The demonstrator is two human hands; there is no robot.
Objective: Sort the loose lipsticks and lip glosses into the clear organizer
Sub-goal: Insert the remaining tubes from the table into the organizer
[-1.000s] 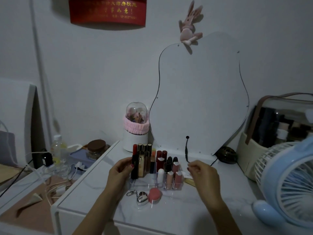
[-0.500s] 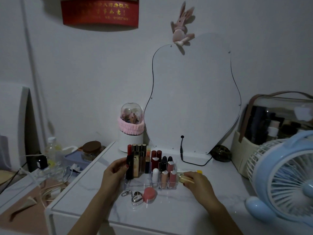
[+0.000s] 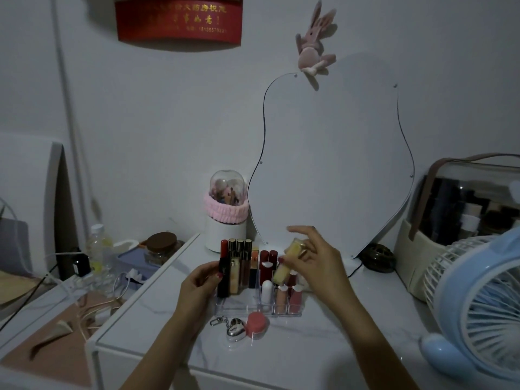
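The clear organizer (image 3: 257, 308) sits on the white tabletop (image 3: 309, 347), toward the back of it, in front of the curvy mirror (image 3: 332, 164), and most of its slots hold upright lipsticks and glosses, tall dark and gold tubes on the left, shorter pink and red ones on the right. Above the right-hand slots the right hand (image 3: 315, 260) pinches a pale yellow tube (image 3: 287, 261) between thumb and fingers, tilted, its lower end down among the standing caps while the forefinger points away. The left hand (image 3: 197, 285) grasps the organizer's left end, its thumb against a black lipstick (image 3: 223, 278) there. Just in front of the organizer lie a small pink jar (image 3: 256, 325) and a silver heart keychain (image 3: 235, 330). Behind stands a white canister (image 3: 226, 235) with a pink band and a clear dome. A blue fan (image 3: 478, 305) fills the right edge, with a beige cosmetics case (image 3: 410, 260) behind it.
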